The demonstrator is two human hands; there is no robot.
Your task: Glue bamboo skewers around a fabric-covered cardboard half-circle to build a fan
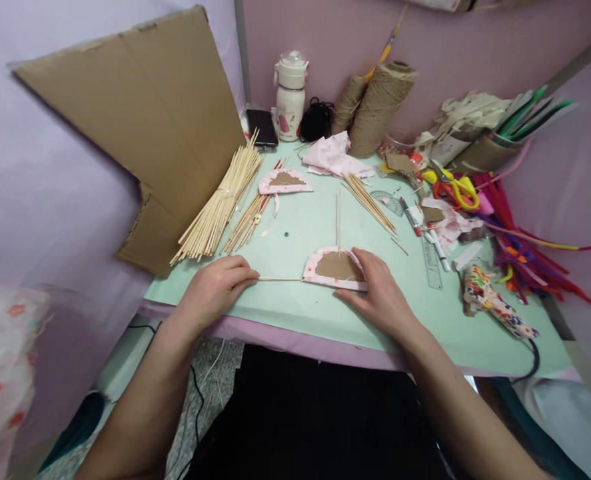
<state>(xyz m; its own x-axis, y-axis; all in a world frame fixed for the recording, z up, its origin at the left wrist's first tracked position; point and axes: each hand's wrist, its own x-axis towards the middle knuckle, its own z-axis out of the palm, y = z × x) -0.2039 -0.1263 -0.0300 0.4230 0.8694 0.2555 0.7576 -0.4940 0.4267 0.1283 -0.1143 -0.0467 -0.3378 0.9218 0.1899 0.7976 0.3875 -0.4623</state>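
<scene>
My left hand (220, 288) pinches the outer end of a thin wooden stick (280, 279), whose other tip meets the left corner of a half-round cardboard piece (339, 267). Pink patterned cloth is wrapped around that piece's rim, leaving bare cardboard in the middle. My right hand (378, 290) grips its right end, thumb at the straight lower edge and fingers over the curve. From the top of the curve more thin sticks (338, 217) point away from me. A second half-round piece (286, 181) with the same cloth rim lies farther back.
Bundled wooden sticks (220, 203) and a large cardboard sheet (145, 113) stand at left. At the back are a white bottle (291, 100) and twine spools (382, 107). Scissors (450, 187), pipe cleaners (520, 253), a ruler (431, 263) and a cloth-covered glue gun (498, 303) lie right.
</scene>
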